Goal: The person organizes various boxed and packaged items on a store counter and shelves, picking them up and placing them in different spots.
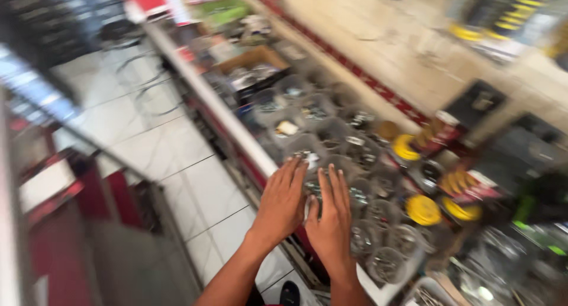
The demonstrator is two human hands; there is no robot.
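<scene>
Both hands reach forward over a counter covered with several clear round tubs (331,134) holding small metal hardware. My left hand (283,203) lies flat with fingers stretched out, resting at the counter's white front edge (236,134) beside the near tubs. My right hand (331,214) is right next to it, fingers extended over a tub of shiny metal parts (357,195). Neither hand grips anything that I can see. The whole view is blurred by motion.
Yellow round lids (423,209) and red packages (441,131) sit at the right of the tubs. A cardboard box (251,60) stands farther back on the counter. White floor tiles (177,164) run along the left, beside a red and glass display case (71,187).
</scene>
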